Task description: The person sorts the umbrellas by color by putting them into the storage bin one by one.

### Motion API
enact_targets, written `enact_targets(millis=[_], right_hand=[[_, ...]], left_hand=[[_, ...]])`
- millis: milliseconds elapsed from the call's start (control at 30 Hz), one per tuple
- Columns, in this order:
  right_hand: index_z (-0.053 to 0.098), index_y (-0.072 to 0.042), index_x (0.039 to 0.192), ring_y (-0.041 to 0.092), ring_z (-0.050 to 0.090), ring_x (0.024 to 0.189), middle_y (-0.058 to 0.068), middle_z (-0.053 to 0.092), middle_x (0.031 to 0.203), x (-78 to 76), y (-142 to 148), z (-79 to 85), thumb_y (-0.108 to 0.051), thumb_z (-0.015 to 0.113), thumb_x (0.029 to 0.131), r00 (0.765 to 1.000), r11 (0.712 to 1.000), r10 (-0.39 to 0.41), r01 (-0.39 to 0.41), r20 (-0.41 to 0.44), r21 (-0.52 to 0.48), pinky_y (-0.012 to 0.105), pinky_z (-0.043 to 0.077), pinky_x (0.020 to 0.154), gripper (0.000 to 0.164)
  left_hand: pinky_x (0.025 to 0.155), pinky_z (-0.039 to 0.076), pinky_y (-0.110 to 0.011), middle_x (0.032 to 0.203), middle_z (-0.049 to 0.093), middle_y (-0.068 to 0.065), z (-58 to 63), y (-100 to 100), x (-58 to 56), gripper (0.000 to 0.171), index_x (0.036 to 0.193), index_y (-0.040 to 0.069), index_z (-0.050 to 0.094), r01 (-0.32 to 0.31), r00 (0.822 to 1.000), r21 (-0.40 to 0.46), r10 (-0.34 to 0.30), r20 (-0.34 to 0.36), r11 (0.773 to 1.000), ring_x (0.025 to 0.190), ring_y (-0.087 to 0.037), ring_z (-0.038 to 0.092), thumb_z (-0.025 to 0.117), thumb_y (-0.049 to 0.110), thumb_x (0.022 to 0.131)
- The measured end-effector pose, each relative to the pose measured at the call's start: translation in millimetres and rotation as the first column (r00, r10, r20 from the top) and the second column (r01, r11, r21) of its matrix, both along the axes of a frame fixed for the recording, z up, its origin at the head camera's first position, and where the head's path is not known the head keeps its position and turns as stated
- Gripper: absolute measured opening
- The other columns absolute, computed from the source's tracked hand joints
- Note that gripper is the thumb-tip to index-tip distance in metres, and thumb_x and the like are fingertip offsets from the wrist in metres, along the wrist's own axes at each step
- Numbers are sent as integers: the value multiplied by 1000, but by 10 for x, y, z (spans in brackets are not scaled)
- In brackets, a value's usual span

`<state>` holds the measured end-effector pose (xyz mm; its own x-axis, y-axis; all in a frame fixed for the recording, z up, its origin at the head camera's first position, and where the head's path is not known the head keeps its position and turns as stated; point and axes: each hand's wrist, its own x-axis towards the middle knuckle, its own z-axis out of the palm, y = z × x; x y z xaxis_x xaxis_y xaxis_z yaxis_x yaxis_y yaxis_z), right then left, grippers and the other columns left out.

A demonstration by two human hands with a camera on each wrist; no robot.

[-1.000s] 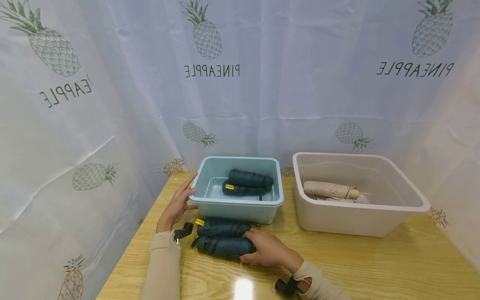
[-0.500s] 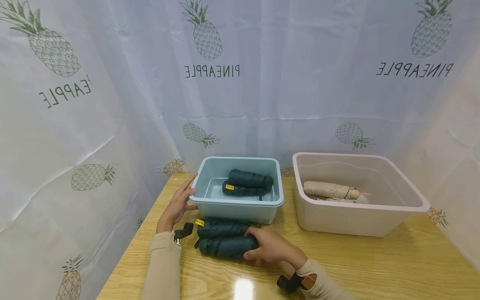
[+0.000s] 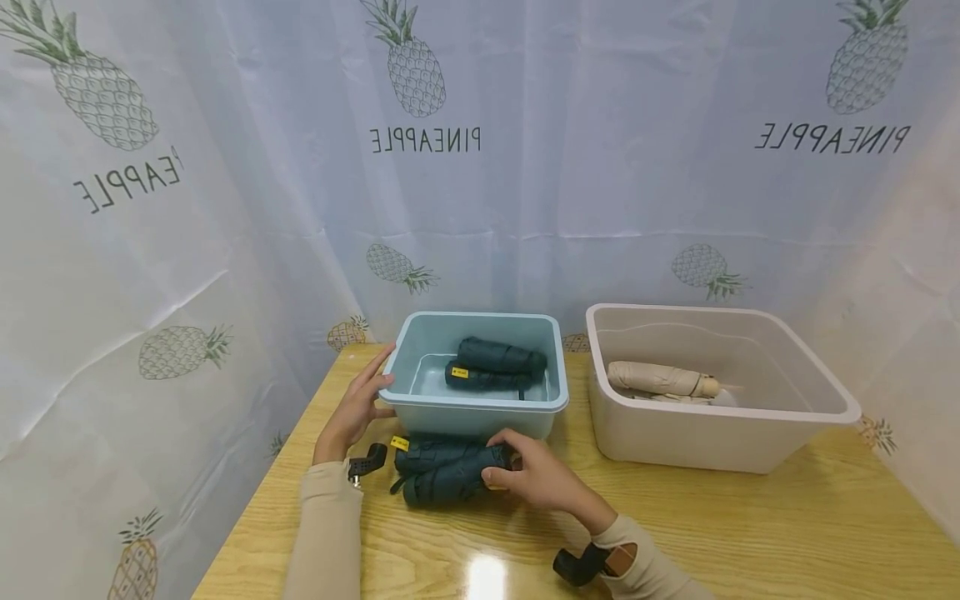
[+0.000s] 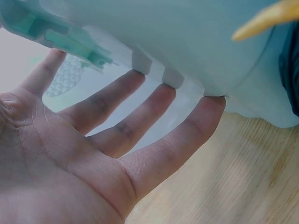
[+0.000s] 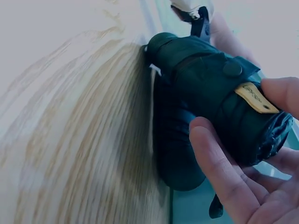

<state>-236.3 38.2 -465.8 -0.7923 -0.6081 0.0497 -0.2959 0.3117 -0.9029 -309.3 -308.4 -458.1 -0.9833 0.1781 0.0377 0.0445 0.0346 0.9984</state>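
With fingers and thumb around its right end, my right hand (image 3: 536, 475) holds a dark green folded umbrella (image 3: 444, 485). Its strap, snap and yellow tag (image 5: 256, 98) show in the right wrist view, and its right end is raised. A second dark folded umbrella (image 3: 422, 455) with a yellow tag lies just behind it, against the front of the light blue box (image 3: 472, 421); the held one partly covers it. My left hand (image 3: 358, 410) touches the box's left side with straight, spread fingertips, which meet the wall (image 4: 187, 42) in the left wrist view.
Two dark folded umbrellas (image 3: 501, 357) lie inside the blue box. To the right stands a larger beige bin (image 3: 697, 437) with a beige folded umbrella (image 3: 660, 379) in it. Both containers stand on a wooden table (image 3: 675, 517) before a pineapple-print curtain (image 3: 525, 200).
My right hand has shifted slightly right and then up, lifting the front umbrella's right end so it tilts over the rear one. My left hand and the box have stayed put.
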Motion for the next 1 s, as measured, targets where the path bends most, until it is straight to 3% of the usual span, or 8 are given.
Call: enact_targets(millis=[267, 567, 667, 867, 1000], right_hand=[[61, -8, 119, 23, 70, 80, 14, 63, 98, -9, 0, 42, -19, 76, 91, 987, 985, -65, 87, 150, -147, 48, 63, 65, 33], [60, -4, 120, 25, 70, 88, 14, 58, 102, -16, 17, 86, -9, 76, 88, 979, 974, -8, 54, 205, -219, 56, 61, 73, 36], [60, -2, 119, 24, 68, 87, 13, 59, 102, -20, 26, 87, -5, 75, 86, 985, 975, -7, 45, 170, -220, 52, 63, 73, 36], [60, 0, 119, 23, 64, 84, 13, 62, 105, -30, 44, 99, -4, 75, 84, 991, 975, -11, 40, 135, -219, 33, 58, 71, 39], [60, 0, 120, 21, 64, 84, 12, 62, 106, -32, 57, 130, -6, 76, 83, 989, 977, -19, 50, 148, -209, 31, 56, 71, 40]], left_hand=[[100, 43, -75, 172, 13, -5, 7, 3, 6, 63, 164, 33, 25, -2, 1000, 1, 2, -2, 1000, 149, -49, 31, 48, 28, 105], [101, 41, -76, 173, 12, -5, 6, 10, 11, 62, 163, 34, 25, -5, 1000, -8, 5, 1, 1000, 150, -50, 29, 48, 29, 106], [101, 41, -76, 173, 11, -4, 7, 15, 10, 62, 163, 35, 25, -10, 1000, -13, 10, 3, 1000, 151, -50, 29, 47, 29, 106], [100, 42, -76, 173, 11, -3, 8, 23, 13, 62, 164, 34, 24, -10, 1000, -11, 10, -6, 1000, 150, -49, 29, 47, 27, 106], [99, 42, -77, 173, 11, -3, 7, 25, 13, 63, 164, 33, 23, -7, 1000, -2, 7, -11, 1000, 150, -49, 30, 47, 25, 107]])
